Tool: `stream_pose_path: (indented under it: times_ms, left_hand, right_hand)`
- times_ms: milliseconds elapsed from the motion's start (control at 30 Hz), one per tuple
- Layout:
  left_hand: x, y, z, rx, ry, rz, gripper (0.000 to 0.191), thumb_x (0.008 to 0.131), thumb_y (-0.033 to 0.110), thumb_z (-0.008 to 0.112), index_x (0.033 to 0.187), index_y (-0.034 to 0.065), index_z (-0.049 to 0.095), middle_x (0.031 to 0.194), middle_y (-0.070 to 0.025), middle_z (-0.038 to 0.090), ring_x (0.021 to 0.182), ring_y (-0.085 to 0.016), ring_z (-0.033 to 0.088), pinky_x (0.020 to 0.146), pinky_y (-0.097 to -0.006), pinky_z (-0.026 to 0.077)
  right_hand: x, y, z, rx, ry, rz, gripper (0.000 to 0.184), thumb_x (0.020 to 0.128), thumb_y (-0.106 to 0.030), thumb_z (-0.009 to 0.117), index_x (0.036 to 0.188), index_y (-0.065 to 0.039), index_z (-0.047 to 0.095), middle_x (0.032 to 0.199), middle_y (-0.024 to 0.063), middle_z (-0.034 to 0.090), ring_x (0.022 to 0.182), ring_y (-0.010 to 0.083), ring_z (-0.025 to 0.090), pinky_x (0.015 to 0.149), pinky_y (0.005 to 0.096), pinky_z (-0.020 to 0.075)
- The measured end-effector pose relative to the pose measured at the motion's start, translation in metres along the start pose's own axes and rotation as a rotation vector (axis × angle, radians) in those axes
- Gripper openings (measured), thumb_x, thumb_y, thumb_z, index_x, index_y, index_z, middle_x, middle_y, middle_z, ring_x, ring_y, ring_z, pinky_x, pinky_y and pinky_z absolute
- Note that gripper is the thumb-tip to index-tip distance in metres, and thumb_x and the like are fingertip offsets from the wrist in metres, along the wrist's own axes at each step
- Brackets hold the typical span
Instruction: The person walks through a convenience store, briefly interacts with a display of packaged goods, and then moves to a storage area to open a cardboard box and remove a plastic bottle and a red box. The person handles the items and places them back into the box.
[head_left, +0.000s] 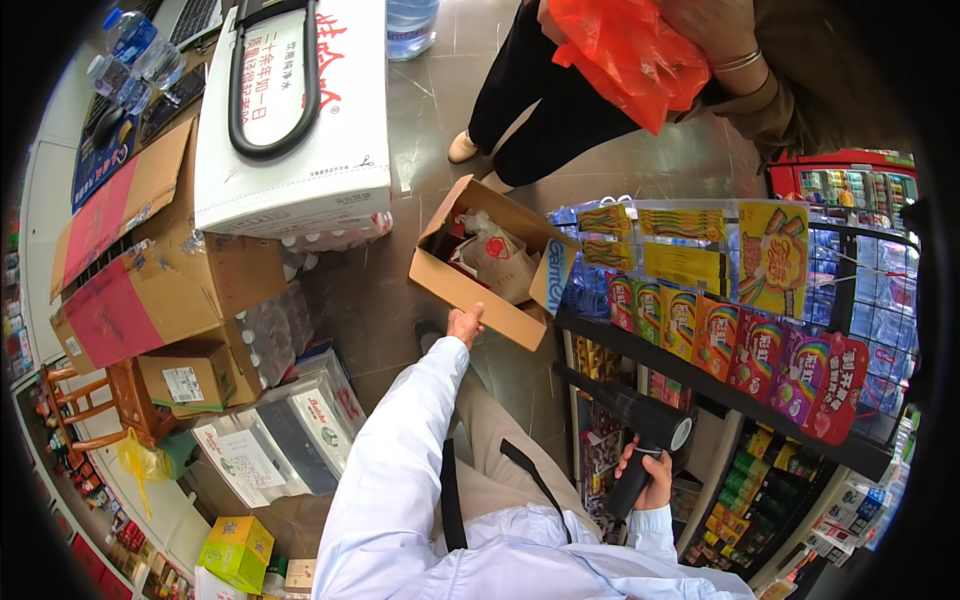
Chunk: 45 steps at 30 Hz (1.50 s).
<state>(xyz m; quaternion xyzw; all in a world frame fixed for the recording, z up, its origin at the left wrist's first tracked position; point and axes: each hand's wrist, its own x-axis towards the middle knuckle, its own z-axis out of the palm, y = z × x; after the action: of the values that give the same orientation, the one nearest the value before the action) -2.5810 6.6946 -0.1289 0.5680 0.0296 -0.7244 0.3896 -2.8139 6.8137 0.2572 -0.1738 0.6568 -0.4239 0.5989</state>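
An uncovered cardboard box (478, 295) hangs out in front of me, with my left hand (466, 324) gripping its near edge. Inside it lie crumpled plastic bags (501, 259) with a red mark and something dark red partly hidden beneath them. In my right hand (646, 474), low on the right, is a black cordless handheld blower or vacuum (637, 411), its long narrow nozzle pointing away to the left. The fingers wrap around its handle.
A candy rack (720, 337) stands close on the right, near the box. At left are a white carton (292, 172) with a black U-lock (274, 146) on top, and cardboard boxes (142, 300). Another person (555, 105) stands ahead holding a red plastic bag (630, 56).
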Motion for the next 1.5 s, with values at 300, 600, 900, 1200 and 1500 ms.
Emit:
stream_pose_path:
  times_ms: [300, 600, 900, 1200, 1500]
  left_hand:
    - [0.035, 0.053, -0.032, 0.812, 0.484, 0.372, 0.043, 0.082, 0.035, 0.065, 0.105, -0.0010, 0.065, 0.099, -0.0212, 0.067, 0.096, -0.032, 0.064, 0.085, -0.0371, 0.047]
    - [-0.010, -0.004, -0.100, 0.501, 0.169, 0.224, 0.024, 0.083, 0.031, 0.062, 0.087, 0.0083, 0.069, 0.067, -0.0064, 0.061, 0.060, -0.017, 0.055, 0.056, -0.0317, 0.042]
    - [-0.128, -0.100, -0.201, 0.417, 0.379, 0.011, 0.013, 0.083, 0.016, 0.063, 0.090, 0.0073, 0.070, 0.057, -0.0032, 0.055, 0.043, -0.013, 0.046, 0.038, -0.0295, 0.033]
    - [-0.188, -0.021, -0.097, 0.456, 0.209, 0.405, 0.027, 0.084, 0.026, 0.060, 0.098, 0.0050, 0.070, 0.076, -0.0080, 0.066, 0.066, -0.016, 0.061, 0.061, -0.0302, 0.048]
    - [-0.244, -0.056, -0.177, 0.410, 0.298, 0.511, 0.027, 0.086, 0.025, 0.062, 0.101, 0.0039, 0.070, 0.077, -0.0073, 0.067, 0.062, -0.014, 0.060, 0.057, -0.0294, 0.048]
  right_hand:
    - [-0.012, 0.019, 0.003, 0.048, -0.004, 0.061, 0.043, 0.078, -0.013, 0.063, 0.113, 0.006, 0.047, 0.089, 0.0166, 0.058, 0.074, 0.0238, 0.060, 0.062, 0.0363, 0.0540]
    - [-0.024, 0.014, 0.018, 0.025, -0.140, 0.061, 0.043, 0.078, -0.014, 0.062, 0.113, 0.007, 0.047, 0.090, 0.0167, 0.059, 0.074, 0.0231, 0.060, 0.063, 0.0362, 0.0540]
    - [-0.039, 0.005, 0.021, -0.039, -0.319, 0.043, 0.043, 0.078, -0.017, 0.064, 0.111, 0.006, 0.048, 0.089, 0.0145, 0.060, 0.074, 0.0214, 0.060, 0.064, 0.0349, 0.0544]
    - [-0.057, 0.004, 0.010, -0.054, -0.413, -0.048, 0.040, 0.080, -0.014, 0.062, 0.114, -0.001, 0.047, 0.089, 0.0136, 0.060, 0.073, 0.0220, 0.060, 0.061, 0.0348, 0.0545]
    - [-0.079, 0.007, 0.007, -0.110, -0.542, -0.112, 0.037, 0.081, -0.019, 0.060, 0.112, -0.002, 0.049, 0.088, 0.0121, 0.058, 0.073, 0.0202, 0.057, 0.061, 0.0324, 0.0522]
